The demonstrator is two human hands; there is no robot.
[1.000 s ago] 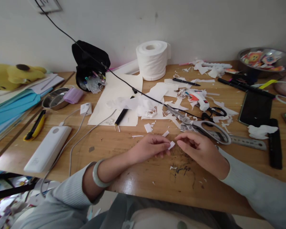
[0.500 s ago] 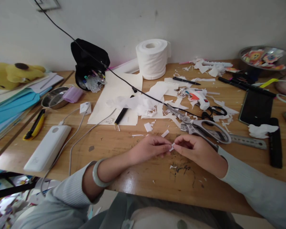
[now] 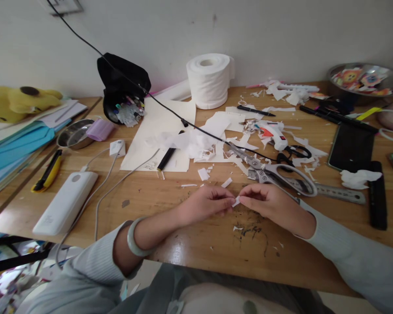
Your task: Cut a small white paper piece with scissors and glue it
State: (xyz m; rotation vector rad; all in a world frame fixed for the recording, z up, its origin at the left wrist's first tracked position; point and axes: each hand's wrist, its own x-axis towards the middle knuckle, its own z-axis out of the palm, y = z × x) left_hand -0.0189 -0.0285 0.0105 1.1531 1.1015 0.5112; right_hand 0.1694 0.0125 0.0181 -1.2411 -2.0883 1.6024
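Between my two hands, just above the wooden table, is a small piece of white paper [image 3: 236, 201]. My left hand [image 3: 207, 204] pinches its left side with thumb and fingertips. From the other side, my right hand [image 3: 271, 203] pinches it in the same way. Right behind the hands lie paper scraps [image 3: 203, 174] and a narrow white strip [image 3: 227, 182]. Large grey-handled scissors [image 3: 271, 173] rest beyond my right hand, partly on a steel ruler [image 3: 342, 193]. The far fingers of both hands are partly hidden.
Behind are a glue gun [image 3: 275, 133], a toilet roll [image 3: 208, 80] and a black pen case [image 3: 124, 91]. To the left lie a white power bank [image 3: 65, 203] and a yellow cutter [image 3: 47, 171]. A phone [image 3: 352, 146] and a metal bowl [image 3: 334, 80] are at right. A black cable hangs across.
My right hand and wrist have shifted very slightly to the right. Both hands keep their pinch on the paper, and the things on the table stay put.
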